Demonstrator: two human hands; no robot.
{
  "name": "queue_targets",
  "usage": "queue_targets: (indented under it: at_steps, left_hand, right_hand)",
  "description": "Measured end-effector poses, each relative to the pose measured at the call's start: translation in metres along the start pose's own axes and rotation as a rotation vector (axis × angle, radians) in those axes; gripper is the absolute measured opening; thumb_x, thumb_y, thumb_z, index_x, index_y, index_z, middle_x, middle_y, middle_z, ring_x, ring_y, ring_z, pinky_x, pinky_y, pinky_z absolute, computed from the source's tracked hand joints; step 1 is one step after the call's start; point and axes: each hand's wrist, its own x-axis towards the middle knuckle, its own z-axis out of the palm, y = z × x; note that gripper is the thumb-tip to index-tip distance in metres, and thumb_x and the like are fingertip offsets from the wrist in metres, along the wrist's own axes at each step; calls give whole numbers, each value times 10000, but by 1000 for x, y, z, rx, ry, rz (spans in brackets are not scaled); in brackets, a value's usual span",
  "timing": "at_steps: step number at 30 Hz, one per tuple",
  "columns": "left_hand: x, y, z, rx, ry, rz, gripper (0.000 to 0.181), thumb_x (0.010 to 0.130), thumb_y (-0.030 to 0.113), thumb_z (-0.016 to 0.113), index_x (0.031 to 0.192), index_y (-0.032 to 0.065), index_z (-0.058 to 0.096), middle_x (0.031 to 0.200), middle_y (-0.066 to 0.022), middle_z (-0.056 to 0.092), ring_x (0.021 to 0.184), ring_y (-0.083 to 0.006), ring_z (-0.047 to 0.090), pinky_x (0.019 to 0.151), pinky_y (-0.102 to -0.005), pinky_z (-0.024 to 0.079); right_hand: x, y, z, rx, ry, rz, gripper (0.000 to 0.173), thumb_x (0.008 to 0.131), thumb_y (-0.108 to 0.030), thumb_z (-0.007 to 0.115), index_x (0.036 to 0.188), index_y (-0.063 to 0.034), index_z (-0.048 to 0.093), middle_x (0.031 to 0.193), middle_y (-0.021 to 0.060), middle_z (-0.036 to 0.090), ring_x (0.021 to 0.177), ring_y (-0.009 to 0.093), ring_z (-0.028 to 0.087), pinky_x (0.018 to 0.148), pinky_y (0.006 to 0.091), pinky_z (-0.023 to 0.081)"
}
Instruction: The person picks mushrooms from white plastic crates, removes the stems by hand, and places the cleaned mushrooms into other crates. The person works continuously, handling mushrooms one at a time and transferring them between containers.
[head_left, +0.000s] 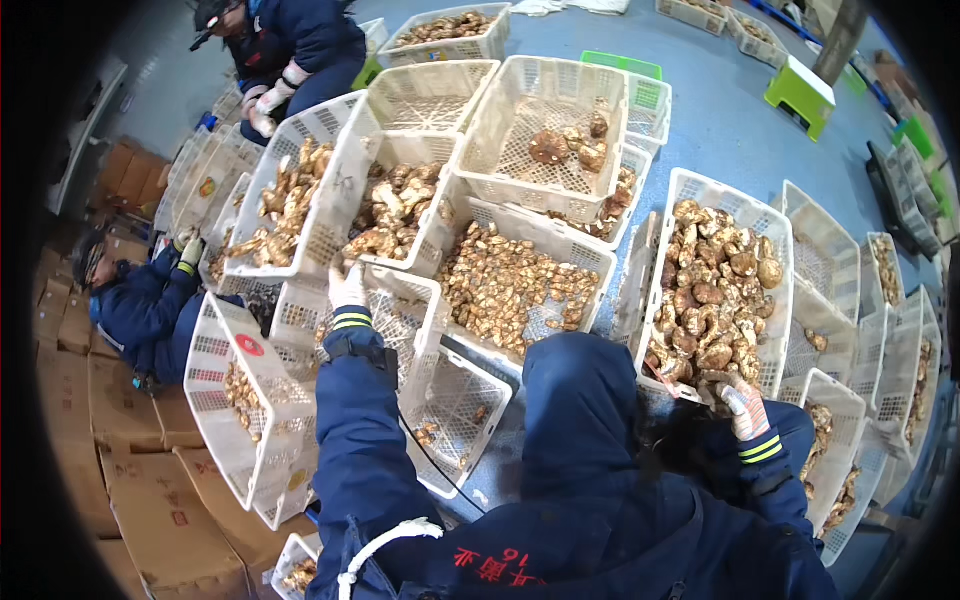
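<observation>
My left hand (348, 288), in a pale glove, is at the corner where several white plastic crates meet. Its stained fingertips touch or nearly touch the rim below a crate of long-stemmed mushrooms (289, 199); whether they grip anything is unclear. My right hand (742, 409), in a striped glove, is at the near end of a crate heaped with brown-capped mushrooms (709, 292). Its fingers merge with brown shapes there, so a held mushroom cannot be made out. Between the hands, a crate of small mushrooms (517, 289) lies beyond the dark blue hood.
A nearly empty crate (540, 127) with a few mushrooms rests over others. Two people in blue work clothes, one crouching (300, 52) and one at the left (150, 307), are nearby. Cardboard boxes (165, 510) fill the lower left. A green-and-white stool (801, 97) stands upper right.
</observation>
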Motion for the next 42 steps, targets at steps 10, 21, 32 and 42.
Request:
queue_targets:
  at_steps: [10, 21, 32, 42]
  left_hand:
    - [42, 8, 44, 1507, -101, 185, 624, 804, 294, 649, 1367, 159, 416, 1371, -95, 456, 1158, -302, 503, 959, -392, 438]
    - [53, 43, 83, 1765, -253, -26, 409, 751, 281, 678, 1122, 122, 606, 1194, -112, 575, 1102, -265, 574, 916, -380, 478]
    - [100, 37, 67, 322, -64, 203, 487, 796, 180, 694, 1210, -20, 533, 1057, -165, 634, 944, -240, 617, 836, -322, 479]
    - [69, 93, 21, 1260, 329, 567, 658, 757, 243, 705, 1330, 69, 433, 1293, -183, 498, 1191, -355, 468, 1017, -428, 377]
  right_hand:
    - [15, 10, -9, -45, 87, 155, 439, 912, -286, 526, 1200, 44, 550, 877, 26, 603, 784, 101, 530, 715, 226, 432]
    - [31, 12, -4, -104, 75, 208, 347, 931, -208, 496, 1191, 8, 571, 975, 76, 674, 859, 124, 590, 766, 249, 455]
    - [40, 11, 7, -73, -13, 166, 345, 917, -180, 497, 1174, 37, 574, 942, 51, 649, 815, 114, 572, 735, 238, 447]
    - [37, 5, 8, -93, 7, 160, 354, 919, -203, 491, 1170, 31, 575, 922, 51, 652, 772, 97, 545, 707, 240, 444]
